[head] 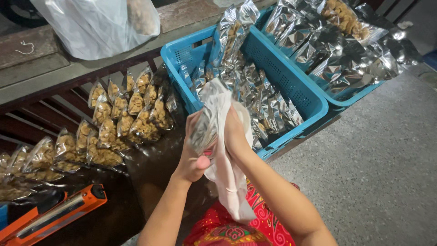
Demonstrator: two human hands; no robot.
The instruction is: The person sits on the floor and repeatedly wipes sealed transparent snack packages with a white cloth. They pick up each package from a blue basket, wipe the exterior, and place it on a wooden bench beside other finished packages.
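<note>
My left hand (pixel 193 157) grips one foil pouch (pixel 205 125); my right hand (pixel 234 132) presses one white cloth (pixel 227 177) against it. I count two blue baskets (pixel 314 102) of pouches and one orange sealer (pixel 54 214).

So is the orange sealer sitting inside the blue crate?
No, the orange sealer lies on the dark table at lower left, well apart from the blue crate, which holds silver pouches.
</note>
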